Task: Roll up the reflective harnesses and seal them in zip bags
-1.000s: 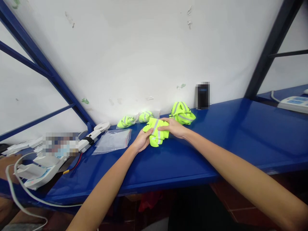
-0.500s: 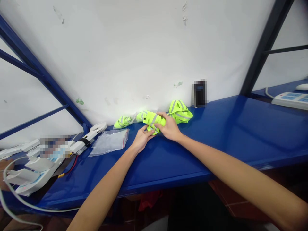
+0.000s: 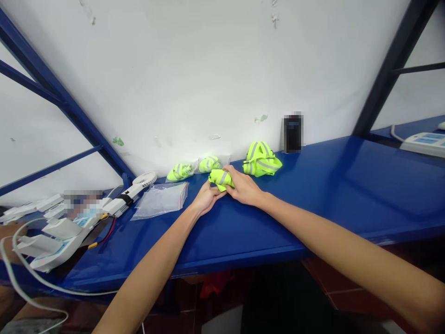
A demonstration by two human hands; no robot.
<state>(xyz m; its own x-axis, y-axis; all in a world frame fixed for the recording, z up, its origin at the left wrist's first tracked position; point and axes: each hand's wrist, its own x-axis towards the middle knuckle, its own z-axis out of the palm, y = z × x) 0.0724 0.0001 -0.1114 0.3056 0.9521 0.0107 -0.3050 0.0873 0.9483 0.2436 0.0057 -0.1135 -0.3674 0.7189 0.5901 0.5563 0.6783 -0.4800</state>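
Between my two hands, just above the blue table (image 3: 333,190), is a small roll of neon-yellow reflective strap (image 3: 219,177) with grey bands. My left hand (image 3: 205,199) grips its lower left side. My right hand (image 3: 243,185) wraps its right end, with the thumb across the front. Behind it, along the wall, lie two similar rolled bundles in clear bags, a left bagged bundle (image 3: 180,172) and a right bagged bundle (image 3: 210,163). A larger loose neon bundle (image 3: 262,160) sits to the right of my hands. Flat clear zip bags (image 3: 162,199) lie left of my left hand.
A white handheld fan (image 3: 144,180) and white power strips (image 3: 52,253) with plugs and cables crowd the left side. A dark, blurred-out object (image 3: 292,134) leans on the wall. Another person's hand (image 3: 10,232) shows at the far left. Another power strip (image 3: 426,144) is far right.
The neon strap in my hands has become a shorter, tighter roll. It now sits apart from the bagged bundles, which show more fully behind it. The camera view has shifted slightly.
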